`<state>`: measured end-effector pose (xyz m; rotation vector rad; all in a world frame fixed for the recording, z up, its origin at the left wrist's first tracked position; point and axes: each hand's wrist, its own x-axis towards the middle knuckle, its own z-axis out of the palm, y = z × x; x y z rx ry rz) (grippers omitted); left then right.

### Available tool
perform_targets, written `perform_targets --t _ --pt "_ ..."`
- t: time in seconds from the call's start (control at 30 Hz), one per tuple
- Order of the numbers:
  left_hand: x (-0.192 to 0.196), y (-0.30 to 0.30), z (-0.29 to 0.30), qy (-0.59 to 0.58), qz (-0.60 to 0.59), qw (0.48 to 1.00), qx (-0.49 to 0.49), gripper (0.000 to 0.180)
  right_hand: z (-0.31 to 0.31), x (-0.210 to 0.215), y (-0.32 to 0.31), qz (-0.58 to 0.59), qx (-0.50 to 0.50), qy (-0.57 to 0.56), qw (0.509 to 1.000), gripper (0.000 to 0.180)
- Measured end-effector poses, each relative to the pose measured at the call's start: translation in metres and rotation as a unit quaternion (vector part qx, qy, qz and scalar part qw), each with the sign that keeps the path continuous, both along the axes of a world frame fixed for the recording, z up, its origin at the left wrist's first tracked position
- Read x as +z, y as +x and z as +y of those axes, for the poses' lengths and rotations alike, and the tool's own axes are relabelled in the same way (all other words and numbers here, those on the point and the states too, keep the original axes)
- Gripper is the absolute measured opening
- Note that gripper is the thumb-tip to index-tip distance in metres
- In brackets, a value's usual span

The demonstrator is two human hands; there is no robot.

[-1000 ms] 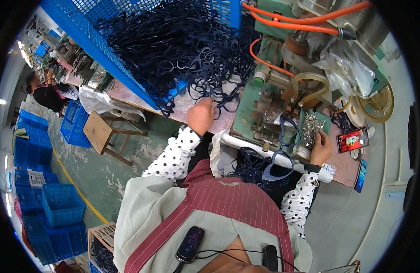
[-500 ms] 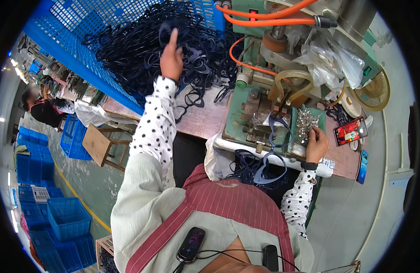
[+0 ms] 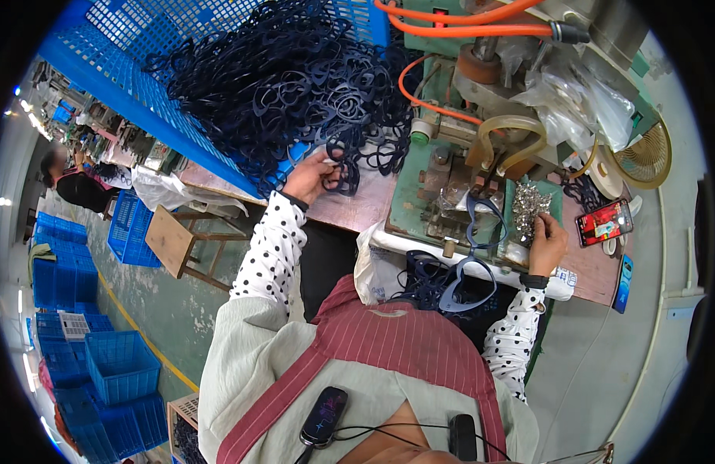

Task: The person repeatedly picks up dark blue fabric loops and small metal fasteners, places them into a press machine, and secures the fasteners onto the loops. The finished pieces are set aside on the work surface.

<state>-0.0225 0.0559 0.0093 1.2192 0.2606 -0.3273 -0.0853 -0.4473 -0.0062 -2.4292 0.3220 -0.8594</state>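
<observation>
My left hand (image 3: pixel 311 174) grips a dark blue heart-shaped plastic frame (image 3: pixel 343 166) at the near edge of a big heap of the same frames (image 3: pixel 280 77) spilling out of a blue mesh crate (image 3: pixel 118 69). My right hand (image 3: pixel 547 243) rests on a pile of small silver metal parts (image 3: pixel 528 205) on the green machine (image 3: pixel 450 185), fingers curled into them. One blue frame (image 3: pixel 481 213) sits on the machine's fixture. More finished frames (image 3: pixel 443 282) hang in a bag at my lap.
Orange hoses (image 3: pixel 466 27) and clear tubing (image 3: pixel 512 127) run over the machine. A phone (image 3: pixel 603 223) lies at the right on the bench. Blue crates (image 3: pixel 87 348) are stacked on the floor left, near a wooden stool (image 3: pixel 176 240). Another person (image 3: pixel 75 182) works further left.
My left hand came back from high on the frame heap toward the bench edge, now holding a frame. My right hand stayed on the metal parts.
</observation>
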Motion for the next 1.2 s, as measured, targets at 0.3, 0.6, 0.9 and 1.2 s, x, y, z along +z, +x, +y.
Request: perform_targets --t 0.3,0.6,0.9,1.2 --pt "-0.005 -0.013 -0.045 0.583 -0.263 0.755 0.141 0.054 0.005 0.008 0.008 -0.005 0.025 0.091 0.996 0.012" --pt "0.011 0.008 -0.039 0.569 -0.397 0.697 0.182 0.047 0.078 0.079 0.000 -0.080 0.164 0.254 0.950 0.013" --pt "0.148 -0.053 -0.067 0.245 -0.466 0.850 -0.010 0.019 0.120 0.123 -0.022 -0.039 0.260 0.297 0.918 0.013" --pt "0.164 -0.038 -0.143 0.083 -0.485 0.869 -0.057 0.013 0.139 0.114 -0.010 -0.061 0.203 0.263 0.941 0.033"
